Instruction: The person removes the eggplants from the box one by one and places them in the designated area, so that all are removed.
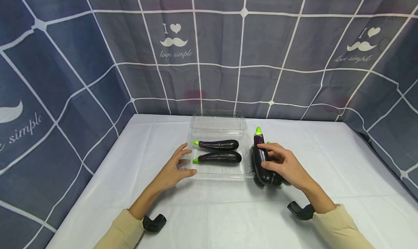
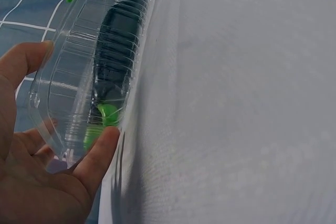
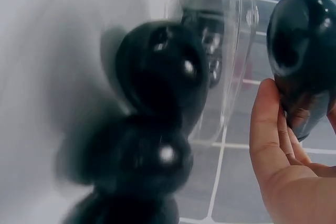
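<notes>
A clear plastic clamshell box (image 1: pixel 217 172), lid raised at the back, lies on the table. Two dark eggplants, a rear one (image 1: pixel 218 145) and a front one (image 1: pixel 222 157), lie side by side in it, green stems to the left. My left hand (image 1: pixel 171 172) is at the box's left end, fingers spread and touching its wall (image 2: pixel 60 66). To the right of the box, my right hand (image 1: pixel 289 165) holds another eggplant (image 1: pixel 261 165) between thumb and fingers, its stem pointing away. In the right wrist view this eggplant (image 3: pixel 302 40) is above the others.
More eggplants (image 3: pixel 157 72) lie close together beside the box's right side, partly hidden under the held one and my right hand. A white cloth (image 1: pixel 225 212) covers the table. Grey checked curtains (image 1: pixel 218 82) hang behind and at both sides.
</notes>
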`<state>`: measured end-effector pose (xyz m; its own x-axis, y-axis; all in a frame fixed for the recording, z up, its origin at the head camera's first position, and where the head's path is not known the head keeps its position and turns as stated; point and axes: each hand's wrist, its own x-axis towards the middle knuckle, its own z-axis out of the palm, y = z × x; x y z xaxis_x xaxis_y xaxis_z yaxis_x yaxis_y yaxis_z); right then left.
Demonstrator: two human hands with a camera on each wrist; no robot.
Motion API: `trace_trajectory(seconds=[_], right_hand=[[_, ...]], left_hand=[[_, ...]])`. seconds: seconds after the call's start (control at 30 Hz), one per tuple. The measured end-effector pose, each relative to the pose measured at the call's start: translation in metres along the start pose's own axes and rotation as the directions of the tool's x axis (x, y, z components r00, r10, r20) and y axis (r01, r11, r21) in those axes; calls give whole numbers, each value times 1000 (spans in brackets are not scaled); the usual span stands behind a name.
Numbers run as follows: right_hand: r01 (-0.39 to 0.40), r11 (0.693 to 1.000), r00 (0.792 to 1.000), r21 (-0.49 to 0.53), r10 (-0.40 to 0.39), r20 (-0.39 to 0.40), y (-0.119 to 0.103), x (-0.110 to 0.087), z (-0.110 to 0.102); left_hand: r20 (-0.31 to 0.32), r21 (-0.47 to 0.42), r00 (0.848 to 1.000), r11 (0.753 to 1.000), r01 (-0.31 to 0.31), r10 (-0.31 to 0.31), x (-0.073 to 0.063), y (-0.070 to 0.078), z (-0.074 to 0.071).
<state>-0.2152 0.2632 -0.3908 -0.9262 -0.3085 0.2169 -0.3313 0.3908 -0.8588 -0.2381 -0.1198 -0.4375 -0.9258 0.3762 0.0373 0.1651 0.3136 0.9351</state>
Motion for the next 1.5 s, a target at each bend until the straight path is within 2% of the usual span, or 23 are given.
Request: trace_trajectory(seconds=[0.33, 0.57, 1.03, 1.27, 1.5], right_hand=[[-51, 997, 998, -49, 49, -37, 2, -13, -24], [-89, 992, 995, -94, 83, -59, 10, -21, -41], [-110, 993, 993, -31, 109, -44, 29, -24, -59], [-148, 987, 989, -59, 146, -34, 35, -24, -66], [-199, 979, 980, -37, 198, -15, 40, -24, -74]], left_hand=[[-7, 23, 1000, 1000, -15, 15, 1, -3, -1], [-9, 22, 1000, 1000, -4, 4, 1, -4, 0], [-4, 22, 1000, 1000, -8, 8, 1, -4, -1], [-1, 29, 1000, 999, -15, 15, 1, -4, -1], [-9, 37, 1000, 999, -2, 2, 2, -3, -1]])
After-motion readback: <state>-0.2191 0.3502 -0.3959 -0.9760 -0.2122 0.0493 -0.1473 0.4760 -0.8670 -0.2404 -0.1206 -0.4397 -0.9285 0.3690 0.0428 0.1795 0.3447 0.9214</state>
